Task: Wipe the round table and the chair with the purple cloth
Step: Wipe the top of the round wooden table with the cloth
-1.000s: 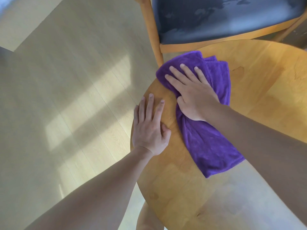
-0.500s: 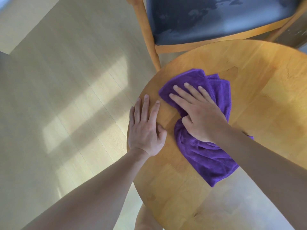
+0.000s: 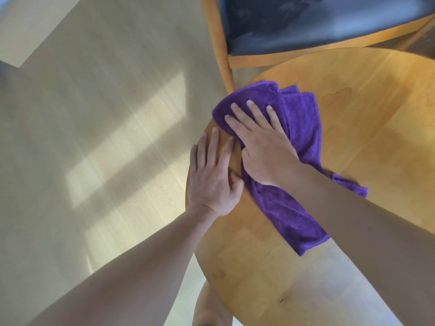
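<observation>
The purple cloth (image 3: 299,118) lies bunched on the left part of the round wooden table (image 3: 353,142), reaching to the table's edge. My right hand (image 3: 261,142) presses flat on the cloth with straight, spread fingers. Just left of it, my left hand (image 3: 211,180) rests flat on the bare wood at the table's left rim, its thumb touching the cloth. The chair (image 3: 306,22), with a wooden frame and a dark seat, stands just beyond the table at the top.
Pale wooden floor (image 3: 94,137) with patches of sunlight fills the left side. A chair leg (image 3: 226,67) comes down close to the table's far-left edge. A table leg (image 3: 209,307) shows below the tabletop at the bottom.
My right hand has pushed the cloth away from me again, toward the table's far-left edge by the chair leg, after drawing it back. My left hand stayed flat at the rim.
</observation>
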A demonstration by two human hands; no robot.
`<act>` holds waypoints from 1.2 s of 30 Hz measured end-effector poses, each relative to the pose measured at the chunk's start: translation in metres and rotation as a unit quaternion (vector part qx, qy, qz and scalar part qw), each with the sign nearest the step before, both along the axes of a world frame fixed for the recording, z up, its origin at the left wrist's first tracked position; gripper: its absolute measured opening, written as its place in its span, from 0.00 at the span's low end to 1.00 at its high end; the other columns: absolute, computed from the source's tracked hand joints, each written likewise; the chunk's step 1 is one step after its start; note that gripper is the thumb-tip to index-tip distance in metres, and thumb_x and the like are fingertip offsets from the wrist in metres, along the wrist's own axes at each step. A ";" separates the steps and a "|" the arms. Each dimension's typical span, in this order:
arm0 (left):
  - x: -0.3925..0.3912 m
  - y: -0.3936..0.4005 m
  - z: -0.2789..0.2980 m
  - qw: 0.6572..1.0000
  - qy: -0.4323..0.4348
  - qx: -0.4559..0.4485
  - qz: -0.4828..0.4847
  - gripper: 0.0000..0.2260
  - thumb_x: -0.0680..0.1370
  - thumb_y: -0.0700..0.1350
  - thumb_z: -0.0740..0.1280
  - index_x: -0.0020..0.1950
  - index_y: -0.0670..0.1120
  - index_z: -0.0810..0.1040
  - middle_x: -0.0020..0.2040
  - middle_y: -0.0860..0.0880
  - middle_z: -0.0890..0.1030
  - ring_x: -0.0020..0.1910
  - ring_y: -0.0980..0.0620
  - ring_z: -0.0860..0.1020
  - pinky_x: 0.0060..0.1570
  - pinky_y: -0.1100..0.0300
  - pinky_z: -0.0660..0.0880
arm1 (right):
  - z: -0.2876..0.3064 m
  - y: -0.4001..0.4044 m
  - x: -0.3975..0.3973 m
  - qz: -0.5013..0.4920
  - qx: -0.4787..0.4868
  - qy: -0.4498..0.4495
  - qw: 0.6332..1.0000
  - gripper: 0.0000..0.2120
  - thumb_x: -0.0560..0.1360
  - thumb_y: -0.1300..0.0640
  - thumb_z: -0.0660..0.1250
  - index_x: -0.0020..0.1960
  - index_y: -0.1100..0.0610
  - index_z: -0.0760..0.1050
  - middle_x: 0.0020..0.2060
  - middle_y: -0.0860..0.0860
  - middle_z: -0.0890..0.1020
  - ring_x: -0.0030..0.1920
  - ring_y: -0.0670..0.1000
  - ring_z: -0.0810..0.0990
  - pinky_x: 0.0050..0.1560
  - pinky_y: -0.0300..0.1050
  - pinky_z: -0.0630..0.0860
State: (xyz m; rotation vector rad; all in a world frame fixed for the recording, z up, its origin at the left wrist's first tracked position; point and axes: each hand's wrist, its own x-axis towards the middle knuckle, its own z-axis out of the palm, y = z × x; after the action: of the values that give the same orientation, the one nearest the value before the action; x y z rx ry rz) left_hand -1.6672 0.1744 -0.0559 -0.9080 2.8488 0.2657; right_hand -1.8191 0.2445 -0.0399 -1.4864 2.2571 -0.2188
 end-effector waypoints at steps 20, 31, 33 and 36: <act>-0.002 -0.001 -0.003 1.000 -0.006 -0.007 -0.003 0.34 0.75 0.55 0.57 0.82 0.51 0.59 0.84 0.44 0.55 0.83 0.42 0.50 0.81 0.43 0.51 | 0.002 -0.011 -0.016 -0.095 0.010 -0.011 0.995 0.35 0.74 0.54 0.49 0.82 0.52 0.52 0.83 0.49 0.48 0.82 0.55 0.41 0.80 0.59 0.39; -0.002 -0.001 -0.002 1.000 0.012 0.007 -0.004 0.33 0.74 0.52 0.60 0.80 0.48 0.63 0.84 0.42 0.56 0.83 0.40 0.51 0.80 0.40 0.53 | 0.005 0.059 0.008 -0.026 0.014 -0.062 0.998 0.39 0.71 0.52 0.44 0.82 0.50 0.53 0.82 0.45 0.50 0.82 0.49 0.41 0.81 0.55 0.41; -0.002 -0.001 -0.001 1.000 0.009 0.008 -0.005 0.34 0.74 0.52 0.59 0.82 0.49 0.61 0.84 0.42 0.55 0.83 0.40 0.51 0.80 0.41 0.52 | 0.005 0.059 -0.002 -0.051 0.019 -0.053 0.997 0.39 0.70 0.51 0.44 0.82 0.49 0.53 0.82 0.45 0.49 0.82 0.49 0.41 0.81 0.56 0.40; -0.001 -0.001 -0.002 1.000 -0.002 0.002 -0.005 0.34 0.75 0.53 0.60 0.82 0.51 0.59 0.84 0.43 0.54 0.83 0.40 0.51 0.81 0.41 0.52 | 0.003 0.034 -0.021 -0.101 0.010 -0.037 0.994 0.37 0.72 0.53 0.47 0.82 0.50 0.53 0.83 0.46 0.49 0.82 0.51 0.41 0.80 0.57 0.39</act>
State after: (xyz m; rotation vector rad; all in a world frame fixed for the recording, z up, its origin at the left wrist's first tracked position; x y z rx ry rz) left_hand -1.6687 0.1732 -0.0583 -0.8908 2.8472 0.2672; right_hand -1.8397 0.2789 -0.0364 -1.2182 2.3428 -0.3067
